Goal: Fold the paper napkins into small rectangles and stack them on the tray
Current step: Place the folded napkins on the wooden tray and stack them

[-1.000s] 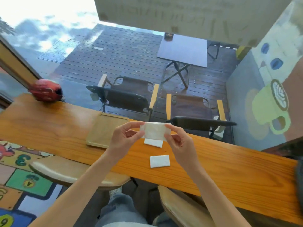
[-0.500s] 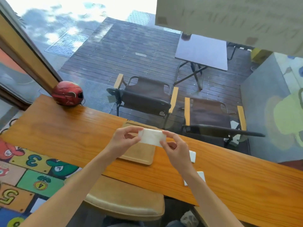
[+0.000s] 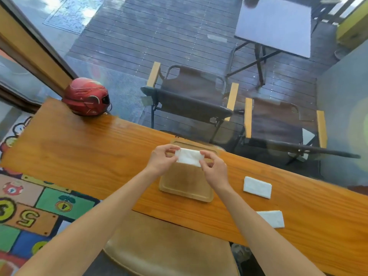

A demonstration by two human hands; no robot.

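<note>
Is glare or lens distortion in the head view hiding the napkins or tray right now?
Head view: daylight is even, the held napkin, tray and both loose napkins on the counter read clearly; a greenish flare sits at the right edge; wide-angle bending curves the counter; window reflections overlie the chairs outside.

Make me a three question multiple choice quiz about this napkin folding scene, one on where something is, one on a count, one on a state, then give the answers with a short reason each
1. Where is the red helmet?
A. far left end of the counter
B. on the tray
C. on the stool

2. How many napkins lie on the counter, not in hand?
A. none
B. two
C. four

3. What state is the wooden tray in?
A. stacked full
B. holding one napkin
C. nothing lying on it

Answers:
1 A, it sits at the counter's far left end.
2 B, a far napkin and a near napkin lie right of the tray.
3 C, the left hand and right hand hold the held napkin above it.
</note>
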